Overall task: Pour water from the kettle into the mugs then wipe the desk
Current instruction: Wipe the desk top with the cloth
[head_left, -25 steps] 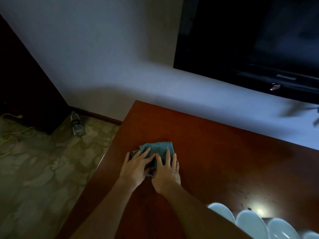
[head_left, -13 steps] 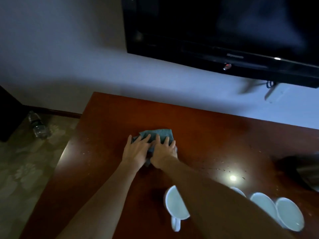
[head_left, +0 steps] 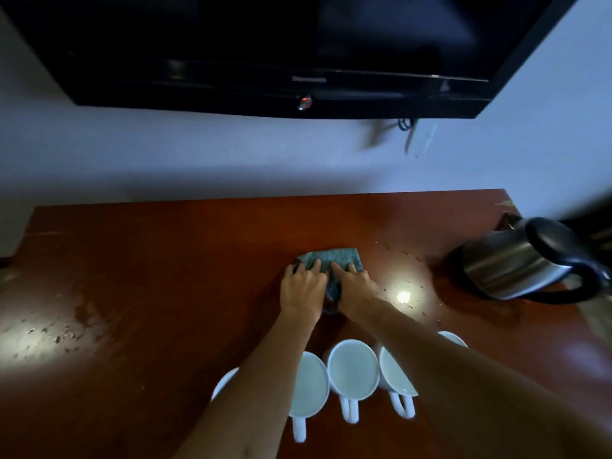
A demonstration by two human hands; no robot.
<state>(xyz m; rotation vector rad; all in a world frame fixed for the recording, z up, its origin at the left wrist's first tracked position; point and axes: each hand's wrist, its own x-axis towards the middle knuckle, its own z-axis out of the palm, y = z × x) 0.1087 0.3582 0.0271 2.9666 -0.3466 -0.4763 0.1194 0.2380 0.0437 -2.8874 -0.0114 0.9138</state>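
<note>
Both forearms bare to the frame edge, no sleeves, watch or rings visible

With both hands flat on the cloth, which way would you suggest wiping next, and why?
Probably slide the cloth right: droplets glint on the desk between the right hand and the kettle; left hand presses too.

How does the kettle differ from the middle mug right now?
The kettle is dark-lidded shiny steel; the middle mug is white and open-topped. The kettle stands far right by the desk edge; the mug sits in the near row. The kettle's handle is black, the mug's white. Both stand upright, untouched.
</note>
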